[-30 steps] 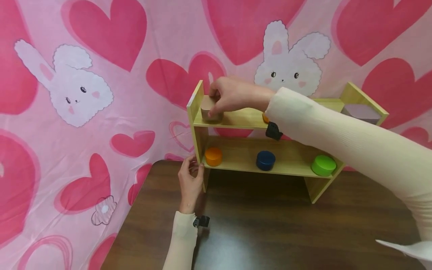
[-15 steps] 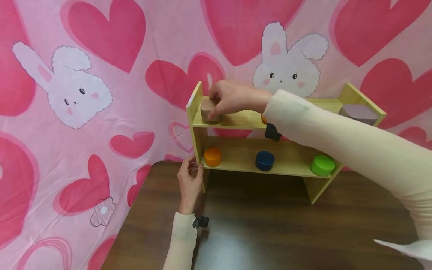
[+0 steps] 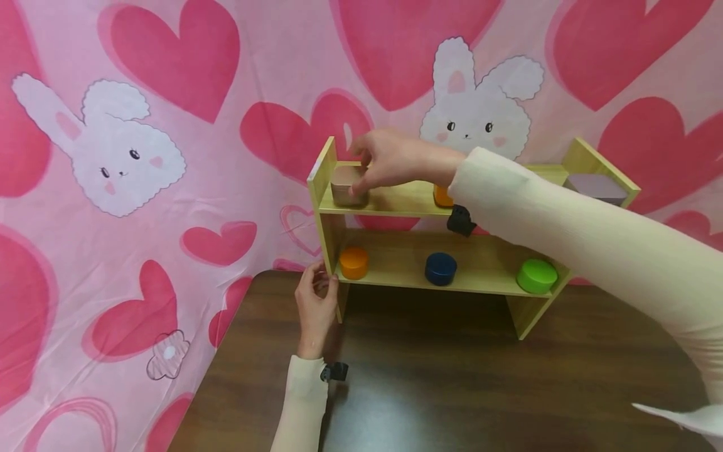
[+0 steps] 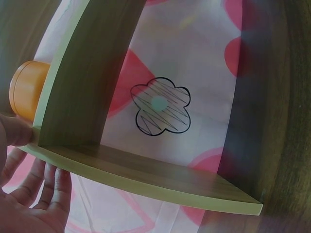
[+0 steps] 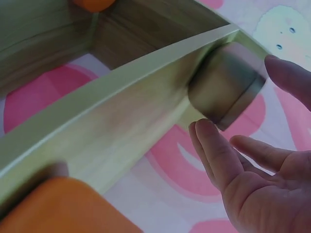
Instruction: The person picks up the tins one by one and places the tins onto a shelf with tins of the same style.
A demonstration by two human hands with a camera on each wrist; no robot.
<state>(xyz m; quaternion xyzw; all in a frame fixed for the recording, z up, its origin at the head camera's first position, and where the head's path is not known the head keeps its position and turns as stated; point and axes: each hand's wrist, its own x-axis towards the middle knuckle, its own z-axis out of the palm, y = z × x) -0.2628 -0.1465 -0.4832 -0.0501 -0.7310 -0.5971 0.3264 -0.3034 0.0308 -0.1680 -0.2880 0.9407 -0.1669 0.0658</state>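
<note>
A small two-tier wooden shelf stands on the table. At the left end of its upper board sits a brownish rounded container with a pinkish top. My right hand is just right of this container; in the right wrist view its thumb and fingers are spread around it with a gap. Lower down, my left hand holds the shelf's left side panel, thumb at the front edge and fingers on the outer face.
The lower board carries an orange round tin, a blue one and a green one. Above are an orange object, partly behind my right wrist, and a mauve box. A pink heart-patterned cloth hangs behind.
My right hand has let go of the brownish container and its fingers have come apart from it. The container stays at the left end; my left hand keeps its hold.
</note>
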